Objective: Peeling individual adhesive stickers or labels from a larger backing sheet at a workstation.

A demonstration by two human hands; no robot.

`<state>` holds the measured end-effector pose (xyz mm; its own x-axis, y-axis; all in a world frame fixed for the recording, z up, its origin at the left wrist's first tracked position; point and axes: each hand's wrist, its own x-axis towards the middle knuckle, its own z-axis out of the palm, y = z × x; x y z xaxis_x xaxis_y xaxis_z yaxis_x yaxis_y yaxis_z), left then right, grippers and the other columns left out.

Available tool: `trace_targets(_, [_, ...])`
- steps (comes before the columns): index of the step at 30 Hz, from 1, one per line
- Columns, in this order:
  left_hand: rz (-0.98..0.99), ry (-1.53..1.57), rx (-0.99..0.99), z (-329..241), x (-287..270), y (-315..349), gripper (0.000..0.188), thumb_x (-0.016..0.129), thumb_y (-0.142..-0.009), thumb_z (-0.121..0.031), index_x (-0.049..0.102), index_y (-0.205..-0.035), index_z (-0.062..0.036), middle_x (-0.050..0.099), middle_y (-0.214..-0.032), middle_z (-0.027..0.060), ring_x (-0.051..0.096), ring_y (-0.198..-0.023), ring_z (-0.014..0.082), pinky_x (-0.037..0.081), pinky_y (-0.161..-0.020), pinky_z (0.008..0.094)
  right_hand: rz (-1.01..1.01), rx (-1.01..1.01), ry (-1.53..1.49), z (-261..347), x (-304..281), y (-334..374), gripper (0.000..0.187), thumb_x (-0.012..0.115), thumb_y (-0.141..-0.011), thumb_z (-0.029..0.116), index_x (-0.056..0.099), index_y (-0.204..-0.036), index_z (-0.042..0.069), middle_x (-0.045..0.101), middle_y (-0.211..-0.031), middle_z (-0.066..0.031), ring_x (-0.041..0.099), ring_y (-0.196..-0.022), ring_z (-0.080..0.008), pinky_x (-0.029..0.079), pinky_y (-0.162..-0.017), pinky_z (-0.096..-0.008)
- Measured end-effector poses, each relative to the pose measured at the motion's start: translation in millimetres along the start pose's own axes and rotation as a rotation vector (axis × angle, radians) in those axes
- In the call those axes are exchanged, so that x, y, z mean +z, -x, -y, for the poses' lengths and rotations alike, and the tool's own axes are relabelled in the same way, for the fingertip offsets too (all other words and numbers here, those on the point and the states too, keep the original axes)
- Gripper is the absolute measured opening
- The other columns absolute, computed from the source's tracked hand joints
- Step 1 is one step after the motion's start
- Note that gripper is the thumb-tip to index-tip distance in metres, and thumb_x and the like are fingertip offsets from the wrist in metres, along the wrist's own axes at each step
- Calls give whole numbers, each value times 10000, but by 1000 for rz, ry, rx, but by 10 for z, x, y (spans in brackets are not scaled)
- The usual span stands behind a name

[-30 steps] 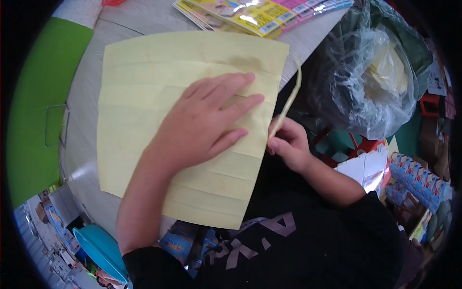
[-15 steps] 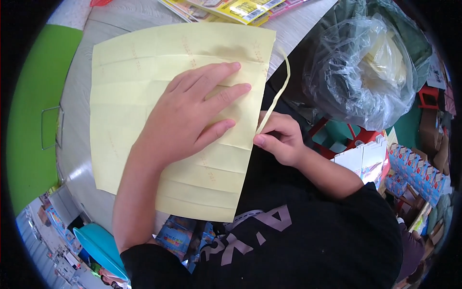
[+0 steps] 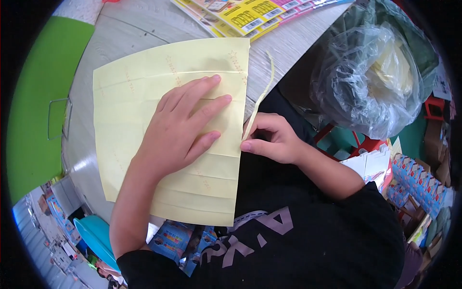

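Observation:
A large pale-yellow paper sheet (image 3: 130, 108) with fold creases and faint red print lies over the grey table's near edge. My left hand (image 3: 183, 120) rests on its middle, fingers spread and palm down, holding nothing. At the sheet's right edge, my right hand (image 3: 272, 139) pinches a thin yellow paper strip (image 3: 262, 96) between thumb and forefinger. The strip's free end sticks up and away, apart from the sheet. Whether its lower end is still joined to the sheet is hidden by my fingertips.
Bright printed packets (image 3: 240, 17) lie stacked at the table's far side. A clear plastic bag (image 3: 370, 82) with yellow scraps stands at the right, near a red stool (image 3: 370, 144). Blue printed boxes (image 3: 418, 180) are farther right. A green panel (image 3: 43, 96) flanks the left.
Both hands and the sheet's right edge have moved a little left in the picture, and the strip has moved with my right hand. The background has shifted slightly right.

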<state>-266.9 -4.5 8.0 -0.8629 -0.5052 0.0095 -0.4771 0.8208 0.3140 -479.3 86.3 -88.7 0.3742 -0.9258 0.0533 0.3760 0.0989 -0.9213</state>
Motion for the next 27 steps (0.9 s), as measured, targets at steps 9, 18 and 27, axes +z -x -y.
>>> trace_targets(9, [-33,25,-8,30,11,69,473,622,-830,-239,587,-1288,-123,457,-1445,126,456,-1288,332,340,-1068,427,-48,-262,208,-96,69,-30,82,709,-858,79,679,-857,4,623,-751,-69,601,-677,-145,443,-610,-268])
trace_targets(18, [-51,28,-7,49,28,59,471,649,-823,-240,578,-1280,-150,463,-1431,71,455,-1285,276,360,-1063,420,-85,-465,535,-159,124,37,67,688,-854,69,634,-876,35,572,-662,-44,546,-511,-170,405,-477,-292])
trace_targets(27, [-46,48,-25,51,8,83,503,651,-794,-198,584,-1288,-127,454,-1447,107,453,-1290,317,337,-1073,427,-39,-108,121,-125,204,110,144,637,-922,121,632,-987,-8,633,-746,-56,576,-562,-124,435,-531,-246])
